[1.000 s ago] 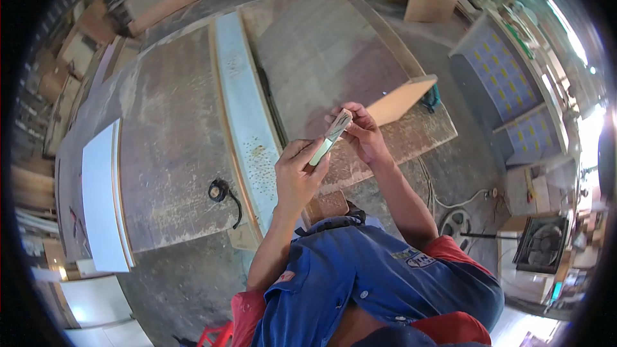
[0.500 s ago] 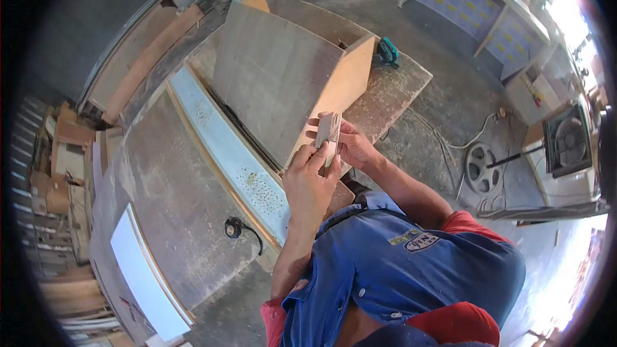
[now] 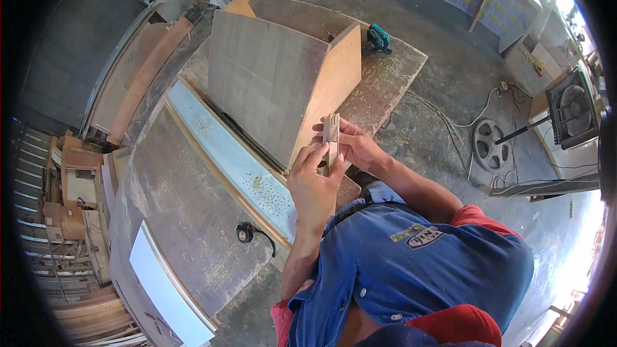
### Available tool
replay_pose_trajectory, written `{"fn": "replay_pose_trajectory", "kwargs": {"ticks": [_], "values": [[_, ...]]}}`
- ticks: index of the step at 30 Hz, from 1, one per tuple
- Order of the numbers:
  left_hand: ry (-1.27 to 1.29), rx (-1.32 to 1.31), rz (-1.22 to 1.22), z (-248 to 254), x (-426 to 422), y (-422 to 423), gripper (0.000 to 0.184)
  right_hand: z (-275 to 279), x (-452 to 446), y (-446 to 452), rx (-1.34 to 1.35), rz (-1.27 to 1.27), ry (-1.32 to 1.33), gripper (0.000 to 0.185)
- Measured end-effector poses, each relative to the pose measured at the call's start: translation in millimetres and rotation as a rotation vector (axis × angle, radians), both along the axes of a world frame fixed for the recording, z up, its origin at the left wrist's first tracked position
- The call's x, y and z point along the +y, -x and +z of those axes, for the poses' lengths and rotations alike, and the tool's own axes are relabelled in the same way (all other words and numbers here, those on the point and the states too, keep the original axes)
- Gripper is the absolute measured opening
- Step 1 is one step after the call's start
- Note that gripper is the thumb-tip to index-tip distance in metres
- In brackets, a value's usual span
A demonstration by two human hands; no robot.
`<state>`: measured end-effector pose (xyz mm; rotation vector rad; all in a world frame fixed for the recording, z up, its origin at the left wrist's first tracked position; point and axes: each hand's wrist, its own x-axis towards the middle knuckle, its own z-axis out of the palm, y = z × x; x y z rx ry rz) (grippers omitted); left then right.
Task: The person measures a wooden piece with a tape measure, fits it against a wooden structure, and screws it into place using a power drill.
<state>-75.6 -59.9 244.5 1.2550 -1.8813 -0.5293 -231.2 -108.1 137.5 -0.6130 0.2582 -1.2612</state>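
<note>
A small wooden block [image 3: 331, 137] stands nearly upright between my two hands, in front of my chest. My left hand [image 3: 313, 180] grips its lower end between thumb and fingers. On the right side, my right hand [image 3: 357, 146] holds the upper part, with some fingers behind the block. Dark lines or grooves show on its face near the top. Just beyond my hands is a large wooden box-like piece [image 3: 270, 77], and to their left lies a long white panel [image 3: 231, 160] with small specks or holes on it.
The worn worktable [image 3: 186, 199] carries a black coiled item [image 3: 245, 232], a white board [image 3: 166, 286] at the lower left and a teal power tool [image 3: 378, 38] at the far right. A cable reel [image 3: 491, 144] and a fan [image 3: 572, 108] stand to the right.
The view has turned, so the table and box appear rotated and shifted. The block has gone from slanted to nearly upright, and both hands still hold it.
</note>
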Motion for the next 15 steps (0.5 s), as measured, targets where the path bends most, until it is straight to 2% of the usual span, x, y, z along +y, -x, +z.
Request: {"fn": "replay_pose_trajectory", "kwargs": {"ticks": [4, 6, 7, 9, 10, 12, 13, 15], "values": [[-0.21, 0.129, -0.041, -1.4, 0.0, 0.1, 0.043, -1.2, 2.5, 2.7, 0.027, 0.015, -0.029, 0.046], [-0.189, 0.435, -0.065, -25.7, -4.3, 4.4, 0.053, -14.0, 2.1, 3.4, 0.072, 0.075, -0.017, 0.045], [-0.185, 0.442, -0.011, -45.9, -6.8, 2.6, 0.053, -13.4, 5.1, 3.0, 0.074, 0.129, -0.023, 0.045], [-0.306, 0.601, -0.08, -84.4, -6.9, -9.0, 0.063, -10.4, 10.4, -6.8, 0.471, 0.045, -0.117, 0.048], [-0.298, 0.613, 0.01, -89.5, -3.6, -11.8, 0.063, -18.3, 8.3, -10.7, 0.474, 0.136, -0.116, 0.048], [-0.363, 0.704, 0.191, -101.5, 3.0, -23.9, 0.056, -38.2, 8.2, -19.0, 0.956, -0.035, 0.288, 0.052], [-0.358, 0.713, 0.264, -108.5, 3.4, -38.1, 0.056, -40.6, 10.4, -24.9, 0.943, 0.037, 0.302, 0.052], [-0.517, 1.03, 0.456, -130.0, 2.2, -62.0, 0.053, -36.6, 18.0, -22.9, 1.396, 0.061, 0.307, 0.056]]}}
